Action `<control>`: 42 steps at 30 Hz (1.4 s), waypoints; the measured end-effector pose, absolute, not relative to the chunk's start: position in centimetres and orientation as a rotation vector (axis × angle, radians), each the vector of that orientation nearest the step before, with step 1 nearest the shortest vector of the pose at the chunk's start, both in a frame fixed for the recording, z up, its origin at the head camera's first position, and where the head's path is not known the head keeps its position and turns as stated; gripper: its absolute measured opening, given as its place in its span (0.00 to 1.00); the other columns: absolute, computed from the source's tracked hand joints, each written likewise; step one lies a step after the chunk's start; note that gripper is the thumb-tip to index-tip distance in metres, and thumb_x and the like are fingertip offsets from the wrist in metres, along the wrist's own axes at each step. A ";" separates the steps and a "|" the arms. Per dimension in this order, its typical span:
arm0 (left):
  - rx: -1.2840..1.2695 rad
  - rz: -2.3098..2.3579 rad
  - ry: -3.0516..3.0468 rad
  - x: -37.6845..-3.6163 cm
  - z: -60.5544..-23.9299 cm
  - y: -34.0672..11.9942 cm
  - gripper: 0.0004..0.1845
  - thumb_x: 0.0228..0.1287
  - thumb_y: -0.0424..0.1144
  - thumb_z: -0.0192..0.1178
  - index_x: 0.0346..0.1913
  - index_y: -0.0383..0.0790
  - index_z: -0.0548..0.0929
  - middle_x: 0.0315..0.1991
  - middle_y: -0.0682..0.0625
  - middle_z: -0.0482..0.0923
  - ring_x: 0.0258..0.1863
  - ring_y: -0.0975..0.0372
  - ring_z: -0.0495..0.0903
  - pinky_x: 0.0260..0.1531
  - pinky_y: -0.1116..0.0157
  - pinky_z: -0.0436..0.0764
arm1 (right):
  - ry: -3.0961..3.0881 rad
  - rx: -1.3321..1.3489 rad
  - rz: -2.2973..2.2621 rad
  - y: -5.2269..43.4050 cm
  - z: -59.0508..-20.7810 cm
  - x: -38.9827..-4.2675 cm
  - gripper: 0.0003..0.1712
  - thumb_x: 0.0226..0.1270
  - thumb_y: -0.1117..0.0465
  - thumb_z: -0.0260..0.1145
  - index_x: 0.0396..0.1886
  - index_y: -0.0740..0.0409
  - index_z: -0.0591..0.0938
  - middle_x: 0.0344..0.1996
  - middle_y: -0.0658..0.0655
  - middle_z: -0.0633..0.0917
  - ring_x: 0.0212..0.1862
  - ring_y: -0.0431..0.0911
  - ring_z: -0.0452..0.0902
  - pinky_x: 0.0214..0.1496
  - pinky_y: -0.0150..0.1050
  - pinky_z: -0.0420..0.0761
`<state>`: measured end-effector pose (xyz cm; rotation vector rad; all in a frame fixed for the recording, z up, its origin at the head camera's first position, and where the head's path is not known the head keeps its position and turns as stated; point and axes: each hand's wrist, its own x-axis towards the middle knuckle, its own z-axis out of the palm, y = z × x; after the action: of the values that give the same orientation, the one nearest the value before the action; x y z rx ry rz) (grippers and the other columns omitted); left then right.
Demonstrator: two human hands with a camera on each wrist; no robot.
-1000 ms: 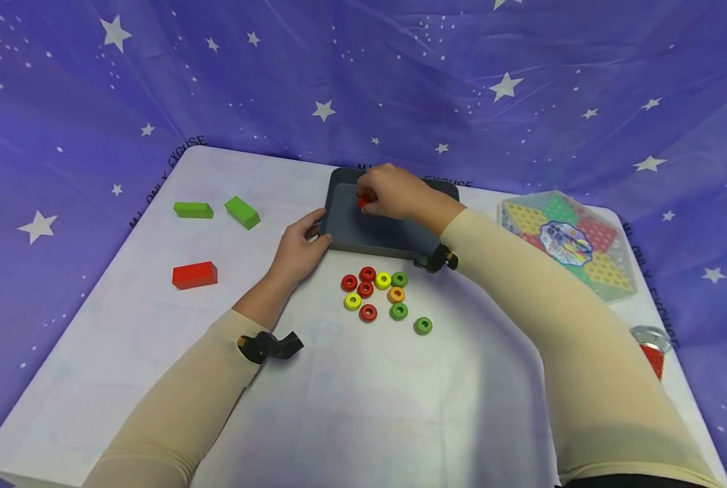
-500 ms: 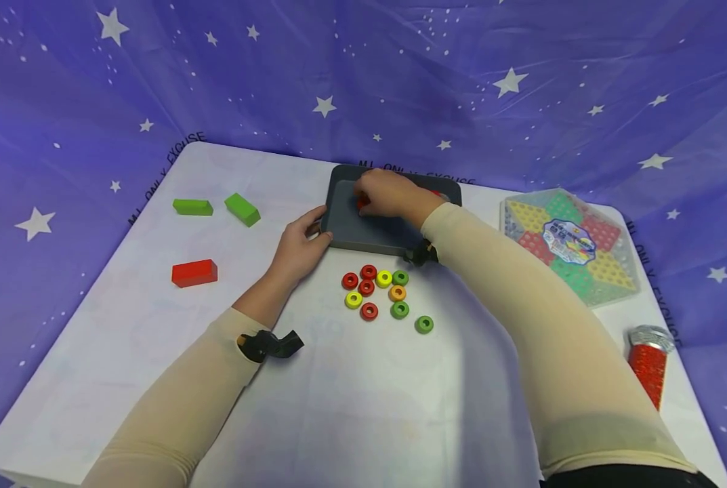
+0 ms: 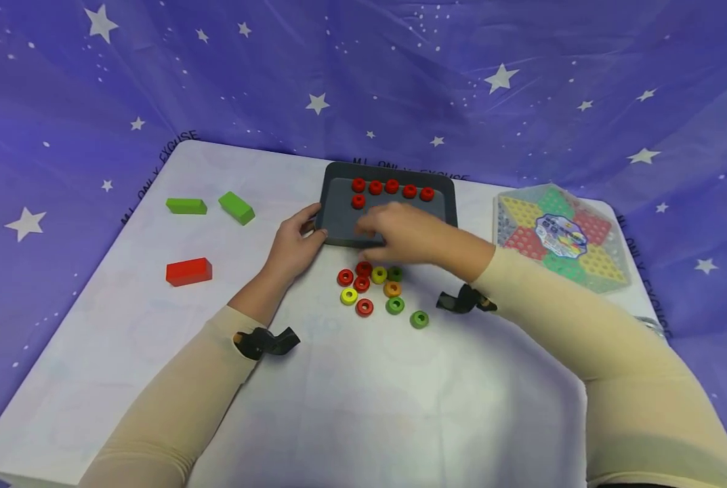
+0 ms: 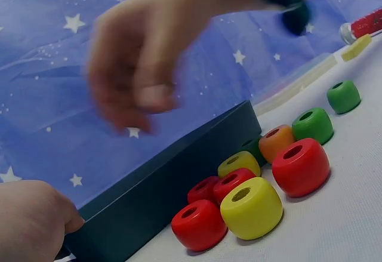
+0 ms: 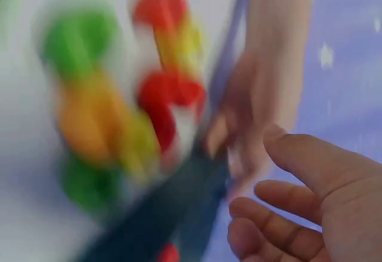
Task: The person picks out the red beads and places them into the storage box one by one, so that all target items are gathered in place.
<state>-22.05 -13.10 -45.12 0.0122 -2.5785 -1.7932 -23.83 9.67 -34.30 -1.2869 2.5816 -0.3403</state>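
A dark grey tray [image 3: 442, 207] lies at the table's far middle with several red rings [image 3: 391, 185] lined up along its far side. My left hand [image 3: 296, 244] grips the tray's near left corner, thumb on the rim; the left wrist view shows it [image 4: 30, 220] against the tray wall [image 4: 179, 184]. My right hand [image 3: 400, 234] hovers empty, fingers relaxed, over the tray's near edge and just above a cluster of red, yellow, orange and green rings [image 3: 391, 289] on the table. The right wrist view is blurred; its loosely curled fingers [image 5: 286, 208] hold nothing.
Two green blocks [image 3: 186, 206] [image 3: 236, 207] and a red block [image 3: 189, 271] lie at the left. A hexagonal checkers board [image 3: 558, 234] sits at the right. A purple starred cloth [image 3: 522, 102] hangs behind the white table [image 3: 369, 407].
My right hand has pulled back from the tray's far left part toward me, leaving a red ring there, and now hovers over the loose rings. The left hand has stayed on the tray.
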 end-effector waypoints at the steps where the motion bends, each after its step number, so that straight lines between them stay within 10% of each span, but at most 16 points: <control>1: 0.011 -1.796 -2.579 -22.1 -45.1 -13.1 0.31 0.71 0.36 0.60 0.76 0.43 0.68 0.74 0.46 0.68 0.70 0.54 0.72 0.71 0.56 0.69 | 2.555 -1.298 -0.330 9.9 -34.8 -22.6 0.21 0.65 0.48 0.72 0.53 0.53 0.86 0.43 0.52 0.87 0.41 0.45 0.81 0.46 0.40 0.83; 17: -0.020 -1.769 -2.565 -21.9 -45.0 -13.2 0.31 0.71 0.35 0.59 0.75 0.41 0.69 0.73 0.46 0.69 0.69 0.53 0.73 0.72 0.56 0.68 | 2.569 -1.440 -0.136 10.4 -38.5 -17.0 0.09 0.63 0.53 0.70 0.42 0.47 0.86 0.32 0.43 0.83 0.30 0.38 0.75 0.33 0.36 0.77; 27: -0.002 -1.760 -2.568 -22.0 -44.9 -12.9 0.31 0.71 0.35 0.60 0.75 0.42 0.69 0.73 0.46 0.69 0.69 0.54 0.73 0.72 0.56 0.68 | 2.623 -1.315 -0.329 11.2 -33.3 -26.6 0.13 0.64 0.57 0.70 0.48 0.51 0.87 0.40 0.48 0.87 0.36 0.42 0.80 0.41 0.36 0.81; 42: 0.006 -1.758 -2.584 -22.0 -44.9 -12.8 0.30 0.71 0.35 0.59 0.75 0.43 0.69 0.73 0.47 0.69 0.70 0.53 0.71 0.72 0.54 0.67 | 2.625 -1.171 -0.068 9.6 -37.2 -36.0 0.09 0.66 0.58 0.71 0.35 0.58 0.82 0.25 0.53 0.74 0.28 0.47 0.65 0.32 0.41 0.64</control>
<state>-21.97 -12.84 -44.90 0.0063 -2.5844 -1.7578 -35.97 9.56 -37.21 -1.1707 2.6246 -0.0683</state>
